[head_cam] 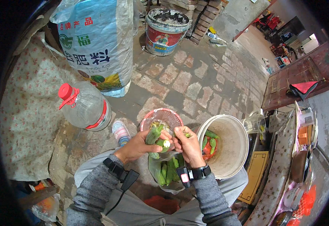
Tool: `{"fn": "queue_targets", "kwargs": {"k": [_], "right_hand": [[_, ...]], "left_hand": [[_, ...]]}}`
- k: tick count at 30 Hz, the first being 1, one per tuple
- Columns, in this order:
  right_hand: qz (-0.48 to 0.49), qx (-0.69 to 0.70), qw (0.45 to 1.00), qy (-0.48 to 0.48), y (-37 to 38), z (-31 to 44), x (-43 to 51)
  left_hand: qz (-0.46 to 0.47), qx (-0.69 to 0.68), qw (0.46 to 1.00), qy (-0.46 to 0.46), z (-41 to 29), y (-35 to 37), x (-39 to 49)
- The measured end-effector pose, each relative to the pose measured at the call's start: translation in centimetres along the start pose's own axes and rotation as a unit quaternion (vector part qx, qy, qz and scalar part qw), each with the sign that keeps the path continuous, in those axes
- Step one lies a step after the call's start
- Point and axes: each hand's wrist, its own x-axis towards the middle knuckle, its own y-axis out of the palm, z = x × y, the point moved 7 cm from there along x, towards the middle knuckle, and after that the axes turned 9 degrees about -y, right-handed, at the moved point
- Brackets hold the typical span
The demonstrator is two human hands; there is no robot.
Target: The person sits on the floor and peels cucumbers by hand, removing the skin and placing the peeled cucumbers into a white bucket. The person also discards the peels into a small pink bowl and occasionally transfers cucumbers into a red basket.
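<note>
My left hand (137, 147) grips several long green gourds (153, 135), one of them showing a pale cut end (166, 143). Close beside it, my right hand (189, 147) pinches a small green piece (186, 135) between thumb and fingers. Below both hands, a clear plastic bag (153, 166) holds more green gourds (168, 172). Just beyond my hands stands a red-rimmed basin (160, 111) lined with plastic, with greenish scraps (160, 125) inside. To the right, a white bucket (230, 147) contains several green gourds (212, 142) and something red.
A large clear bottle (87, 106) with a red cap and a printed fertilizer sack (96, 50) stand at left. A paint bucket (167, 31) is farther back on the brick floor (181, 82). A cluttered table (277, 158) runs along the right, near a clear jug (253, 123).
</note>
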Motion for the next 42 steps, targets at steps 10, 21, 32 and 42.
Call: {"fn": "queue_targets", "kwargs": {"k": [10,21,32,42], "right_hand": [[0.003,-0.139,0.984,-0.109,-0.1,1.7,-1.6],[-0.063,-0.119,0.989,-0.054,-0.6,1.5,-2.3],[-0.114,-0.068,0.99,-0.045,-0.7,-1.0,-2.2],[-0.009,-0.087,0.995,-0.038,-0.1,0.3,-2.3]], "left_hand": [[-0.089,0.034,0.995,-0.034,0.8,-1.4,0.3],[-0.159,-0.008,0.985,-0.071,1.9,-1.5,0.7],[-0.191,0.138,0.97,-0.066,1.6,-0.4,0.9],[-0.208,0.177,0.962,-0.016,1.1,-0.4,1.1]]}}
